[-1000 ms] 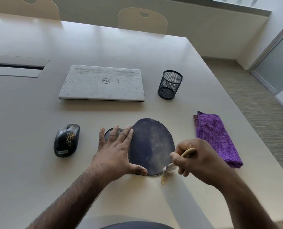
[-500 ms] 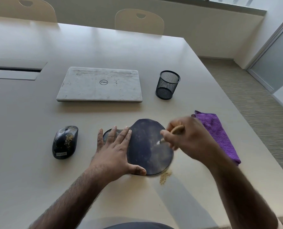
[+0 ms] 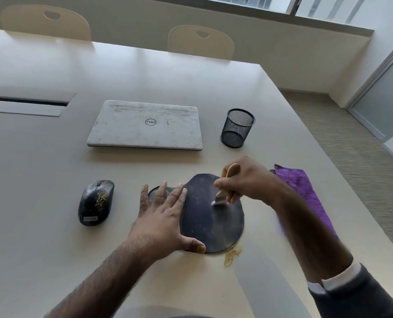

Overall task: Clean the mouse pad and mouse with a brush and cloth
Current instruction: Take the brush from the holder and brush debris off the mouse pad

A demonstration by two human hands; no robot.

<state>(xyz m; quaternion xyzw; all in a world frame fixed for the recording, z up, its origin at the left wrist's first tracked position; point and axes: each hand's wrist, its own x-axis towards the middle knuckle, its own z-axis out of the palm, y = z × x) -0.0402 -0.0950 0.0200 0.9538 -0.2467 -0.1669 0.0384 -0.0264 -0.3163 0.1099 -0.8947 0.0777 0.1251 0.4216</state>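
right hand (image 3: 248, 180) grips the brush (image 3: 227, 180), bristles on the mouse pad (image 3: 214, 221); left hand (image 3: 165, 216) lies flat, pinning it (crumbs piled at its near edge). next, probably the speckled mouse (image 3: 96, 201).

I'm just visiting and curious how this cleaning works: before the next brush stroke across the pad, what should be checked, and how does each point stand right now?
1. Mouse pad held steady: ok, the left hand lies flat on its left part.
2. Brush gripped: ok, the right hand is closed around its handle.
3. Bristles on the pad: ok, the tip meets the surface.
4. Pad free of grit: cannot tell, it looks smudged; swept crumbs lie off its near edge.
5. Mouse clean: not ok, crumbs sit on it.
6. Purple cloth within reach: ok, beside the right arm.
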